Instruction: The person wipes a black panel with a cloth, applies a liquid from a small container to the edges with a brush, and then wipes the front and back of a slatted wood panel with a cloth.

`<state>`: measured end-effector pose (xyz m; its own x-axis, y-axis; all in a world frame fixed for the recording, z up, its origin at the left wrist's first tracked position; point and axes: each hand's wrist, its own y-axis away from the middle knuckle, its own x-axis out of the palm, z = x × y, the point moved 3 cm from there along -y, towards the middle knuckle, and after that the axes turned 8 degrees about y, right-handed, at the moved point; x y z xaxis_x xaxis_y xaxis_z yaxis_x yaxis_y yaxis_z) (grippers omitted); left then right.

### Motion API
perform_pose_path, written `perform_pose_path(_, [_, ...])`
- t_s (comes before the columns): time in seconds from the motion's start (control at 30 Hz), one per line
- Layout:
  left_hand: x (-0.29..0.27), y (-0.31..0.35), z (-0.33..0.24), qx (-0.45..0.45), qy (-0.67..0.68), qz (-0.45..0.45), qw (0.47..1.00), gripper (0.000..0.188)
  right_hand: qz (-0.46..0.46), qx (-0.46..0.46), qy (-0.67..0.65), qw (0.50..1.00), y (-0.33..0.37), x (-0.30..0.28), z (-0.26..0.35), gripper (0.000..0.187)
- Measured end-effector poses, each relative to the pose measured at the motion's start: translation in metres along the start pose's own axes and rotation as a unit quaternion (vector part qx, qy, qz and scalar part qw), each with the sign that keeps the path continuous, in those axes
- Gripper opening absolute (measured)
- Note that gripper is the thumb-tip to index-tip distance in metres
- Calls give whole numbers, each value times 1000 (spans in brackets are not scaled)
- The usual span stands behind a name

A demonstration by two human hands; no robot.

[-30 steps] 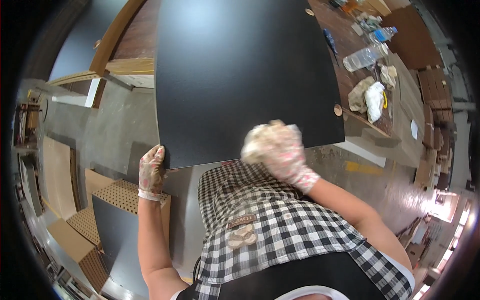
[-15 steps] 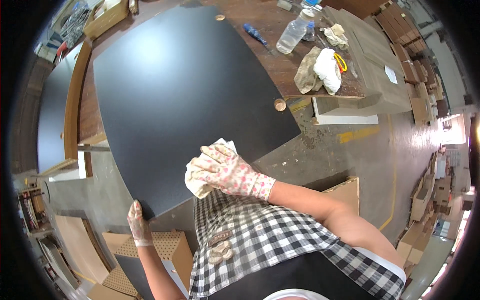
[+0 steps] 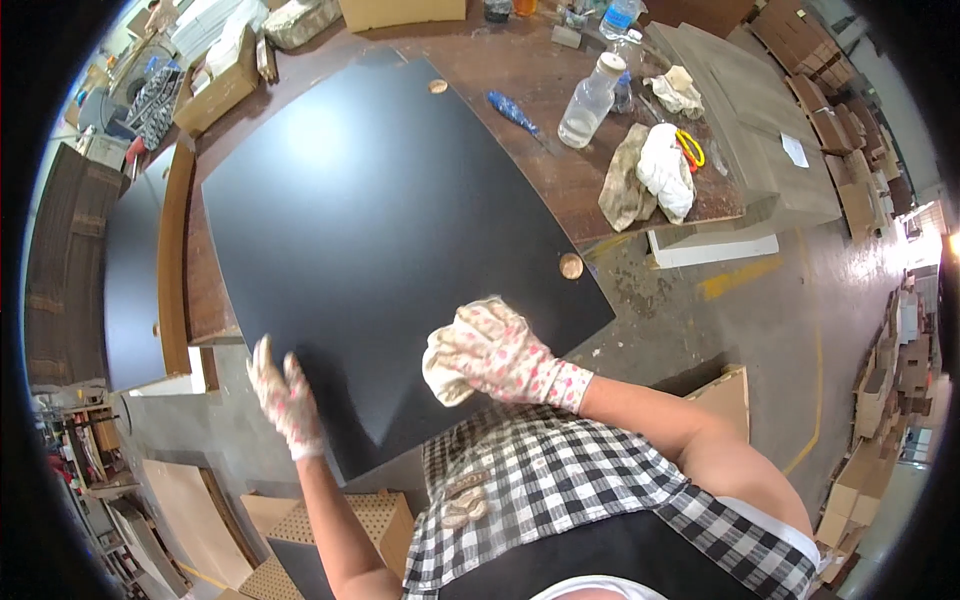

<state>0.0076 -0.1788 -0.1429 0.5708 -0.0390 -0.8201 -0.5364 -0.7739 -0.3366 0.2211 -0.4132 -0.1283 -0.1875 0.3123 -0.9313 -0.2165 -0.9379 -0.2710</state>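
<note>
A large dark panel [image 3: 380,220] with round hinge holes along its right edge lies on the brown worktable, its near end jutting over the table's edge toward me. In a glove with pink spots, my right hand [image 3: 500,350] presses a bunched white cloth [image 3: 445,370] onto the near right part of the panel. My left hand [image 3: 285,398], gloved the same way, is by the panel's near left edge. Its fingers are stretched out and apart, holding nothing; whether they touch the edge I cannot tell.
On the worktable [image 3: 520,60] lie a blue-handled screwdriver [image 3: 514,110], a clear bottle [image 3: 590,105], rags [image 3: 668,175] and yellow-handled scissors [image 3: 690,150]. Another dark panel with a wooden edge [image 3: 135,270] stands at left. Perforated boards [image 3: 345,530] are below my left arm.
My left hand has let go of the panel's near corner and moved up along its left edge, fingers opening. My right hand has slid the cloth rightward. The view has shifted slightly.
</note>
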Motion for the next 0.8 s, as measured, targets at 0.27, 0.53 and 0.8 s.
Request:
perform_pose_path(0.27, [87, -89, -18, 19, -253, 61, 965, 54, 205, 96, 172, 959, 11, -30, -84, 30])
perform_pose_path(0.53, [79, -89, -28, 14, -232, 81, 969, 56, -30, 53, 218, 974, -107, 26, -179, 52])
perform_pose_path(0.8, [75, -89, -27, -3, -227, 95, 969, 54, -6, -16, 219, 975, -98, 5, -170, 52])
